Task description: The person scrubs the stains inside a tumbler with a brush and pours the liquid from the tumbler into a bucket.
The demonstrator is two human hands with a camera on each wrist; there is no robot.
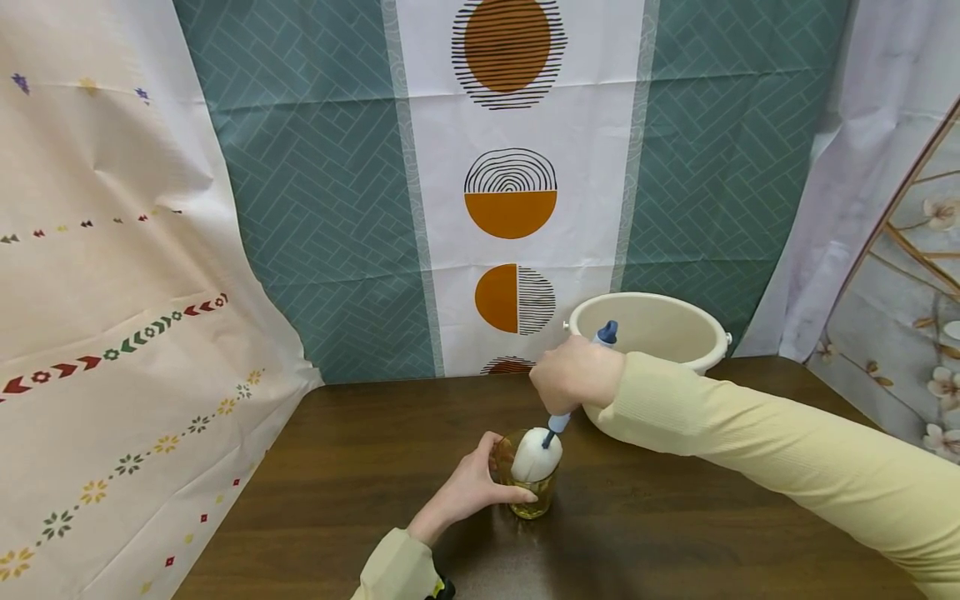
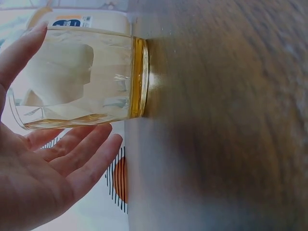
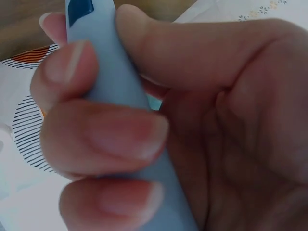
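The right grip (image 1: 576,375) clasps a brush (image 1: 536,454), the left grip (image 1: 474,480) an amber glass (image 2: 110,72); the bucket (image 1: 652,323) bears an illegible label (image 2: 68,22).

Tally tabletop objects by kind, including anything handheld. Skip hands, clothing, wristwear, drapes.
Clear amber drinking glass: 1
Blue-handled brush with rounded white sponge head: 1
Round off-white bucket: 1
Total: 3

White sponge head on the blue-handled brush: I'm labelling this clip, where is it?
In the head view, the sponge head is slightly right of centre, lower half, partly inside the amber glass tumbler held by the left hand.
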